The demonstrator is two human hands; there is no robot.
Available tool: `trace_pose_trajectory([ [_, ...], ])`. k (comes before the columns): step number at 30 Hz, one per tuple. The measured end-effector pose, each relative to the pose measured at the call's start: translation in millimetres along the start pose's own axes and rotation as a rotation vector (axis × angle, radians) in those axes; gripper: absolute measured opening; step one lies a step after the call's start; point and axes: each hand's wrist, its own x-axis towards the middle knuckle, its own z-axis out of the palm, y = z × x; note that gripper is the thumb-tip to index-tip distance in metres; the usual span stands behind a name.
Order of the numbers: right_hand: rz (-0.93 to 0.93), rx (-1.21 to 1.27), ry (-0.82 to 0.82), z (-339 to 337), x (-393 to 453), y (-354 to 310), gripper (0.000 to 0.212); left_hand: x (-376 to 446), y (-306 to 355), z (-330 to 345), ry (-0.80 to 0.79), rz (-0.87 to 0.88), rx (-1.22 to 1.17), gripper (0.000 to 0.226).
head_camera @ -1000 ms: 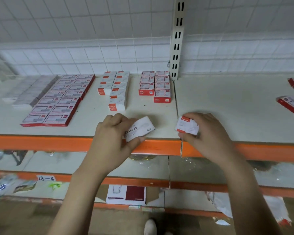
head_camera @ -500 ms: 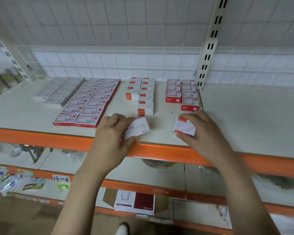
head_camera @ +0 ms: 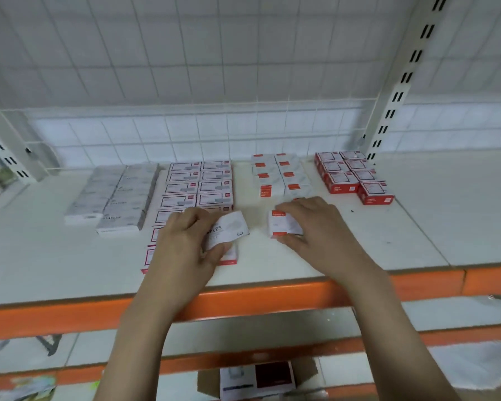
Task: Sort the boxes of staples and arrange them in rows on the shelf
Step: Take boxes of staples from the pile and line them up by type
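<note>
Fingers of the left hand (head_camera: pixel 182 241) curl over a white box marked "STAPLES" (head_camera: pixel 229 230), thumb under its near edge, pinching it just above the shelf (head_camera: pixel 55 270) near the front edge, over the near end of the white-and-red double row (head_camera: pixel 197 192). Right hand (head_camera: pixel 315 227) fingers and thumb pinch a small white box with a red label (head_camera: pixel 281 224) from its far and near sides, close to the near end of the orange-labelled row (head_camera: pixel 281 175). Grey boxes (head_camera: pixel 116 195) lie in two rows toward the shelf's left back; red boxes (head_camera: pixel 350 175) sit in two rows toward the back, beside the slotted upright (head_camera: pixel 399 91). An orange beam (head_camera: pixel 272 299) runs along the shelf's front edge
</note>
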Motion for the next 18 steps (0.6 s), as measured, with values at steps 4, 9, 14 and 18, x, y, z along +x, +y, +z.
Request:
trace_pose_trajectory([
  [4,0.018,-0.025,-0.062,16,9,-12,0.046,3,-21,-8,-0.011,0.037,-0.021,0.045],
  [9,0.096,0.009,-0.035,24,11,-13,0.048,9,-36,-9,-0.051,0.055,-0.034,0.047],
  [14,0.09,0.023,0.076,28,-4,-23,0.038,13,-40,-3,-0.077,0.043,-0.057,0.051],
  [18,0.086,-0.002,0.043,30,-7,-28,0.038,16,-41,2,-0.085,0.032,-0.053,0.049],
])
